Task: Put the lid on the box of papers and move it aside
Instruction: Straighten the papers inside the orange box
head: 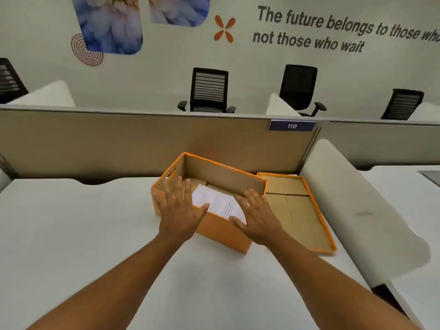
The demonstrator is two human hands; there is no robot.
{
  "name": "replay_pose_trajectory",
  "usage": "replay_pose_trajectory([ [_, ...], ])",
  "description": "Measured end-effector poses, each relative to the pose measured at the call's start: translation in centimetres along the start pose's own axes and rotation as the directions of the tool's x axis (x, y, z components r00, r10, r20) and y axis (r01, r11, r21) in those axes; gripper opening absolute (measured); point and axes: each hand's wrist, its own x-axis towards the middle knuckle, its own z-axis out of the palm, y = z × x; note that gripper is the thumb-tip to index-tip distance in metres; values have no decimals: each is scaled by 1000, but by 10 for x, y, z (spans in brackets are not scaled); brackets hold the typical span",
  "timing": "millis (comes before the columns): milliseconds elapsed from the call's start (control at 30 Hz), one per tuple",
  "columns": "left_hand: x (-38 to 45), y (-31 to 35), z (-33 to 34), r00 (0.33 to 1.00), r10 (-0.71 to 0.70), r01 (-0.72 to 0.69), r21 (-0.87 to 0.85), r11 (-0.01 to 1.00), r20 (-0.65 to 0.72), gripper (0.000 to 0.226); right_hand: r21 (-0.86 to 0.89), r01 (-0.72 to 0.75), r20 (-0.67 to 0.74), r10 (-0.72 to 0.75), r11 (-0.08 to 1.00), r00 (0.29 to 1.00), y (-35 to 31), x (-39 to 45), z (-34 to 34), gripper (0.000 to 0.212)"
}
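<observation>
Reaching forward from the bottom edge, two bare forearms crossing the white desk [71, 234] toward an open orange box [221, 231]. Hovering over the box's near rim, the left hand [181, 210], palm down, fingers spread wide, gripping nothing; cannot tell whether touching the rim or just above it. Mirroring it on the other side, the right hand [258, 217], also flat and splayed, thumb lying toward the sheets, pinching nothing. Showing between the two hands, a stack of white printed papers [219, 203] lying in the bottom of the box, tilted relative to the walls. Sitting in the middle of the desk at an angle, the box, open-topped, with a cut-out handle slot in its left end wall. Lying just beside the box on its right, the lid [300, 210], upside down, brown cardboard inside facing up, orange rim around it, one corner touching or nearly touching the box's far right corner. Standing behind both, a tan partition [119, 141] carrying a dark number plate [292, 126] reading 110. Lining up beyond it, black office chairs [209, 90] against a wall printed with lettering and flower pictures.
</observation>
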Motion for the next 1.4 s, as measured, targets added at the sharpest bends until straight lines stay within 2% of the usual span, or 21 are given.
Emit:
replay_pose_trajectory([
  [100,-10,9,17,990,-66,61,42,997,122,95,-31,42,33,-41,999,999,7,0,25,67],
  [167,-18,9,33,985,-89,83,50,995,146,90,-44,75,30,-74,996,997,7,-3,44,57],
  [267,-24,13,52,971,-122,123,9,992,207,85,-83,125,34,-122,989,992,7,-6,66,30],
  [367,-25,18,66,945,-179,210,-90,974,273,84,-102,91,76,-83,991,994,0,-6,67,8],
  [500,-32,13,78,956,-142,216,-284,934,257,61,-143,110,114,-94,984,989,-26,-20,63,23],
  [533,-33,11,82,962,-164,235,-354,905,218,55,-114,105,121,-91,988,988,-37,-26,63,25],
  [567,-33,11,80,943,-258,330,-485,810,210,53,-89,104,128,-92,991,988,-51,-32,63,27],
  [600,-30,13,75,908,-364,415,-572,708,207,56,-65,106,139,-96,992,986,-65,-37,64,28],
  [633,-29,11,73,892,-411,442,-567,695,190,62,-37,105,136,-99,994,986,-80,-43,64,26],
  [700,-28,3,75,879,-414,465,-617,635,237,73,32,112,67,-114,993,991,-105,-54,65,19],
  [733,-29,-3,76,876,-416,467,-648,601,245,76,92,112,56,-117,989,992,-115,-57,64,25],
  [833,-30,-12,70,850,-443,505,-685,525,286,80,249,62,190,-112,967,975,-118,-41,52,54],
  [867,-32,-12,71,839,-452,521,-690,502,304,82,265,72,144,-114,961,983,-111,-29,47,57],
  [933,-33,-8,69,806,-469,564,-709,424,361,83,246,78,-38,-71,966,997,-83,0,38,51],
  [1000,-35,-9,71,761,-475,614,-727,307,442,83,154,-6,-158,30,988,987,-38,30,38,44],
  [1033,-36,-9,71,741,-464,636,-730,252,485,82,99,-84,-156,98,992,983,-13,42,37,47],
  [1100,-39,-10,69,706,-422,673,-725,149,569,80,123,-229,23,228,966,973,31,57,39,62],
  [1167,-41,-9,66,692,-387,682,-727,77,609,76,268,-284,282,207,921,937,55,60,44,67],
  [1233,-43,-12,60,695,-376,676,-735,51,613,74,365,-294,375,150,883,915,56,52,50,56],
  [1333,-46,-32,48,735,-365,641,-761,99,571,69,420,-295,290,181,858,940,32,33,53,35],
  [1400,-50,-53,34,768,-353,615,-768,176,534,66,472,-301,251,200,829,947,7,16,52,33],
])
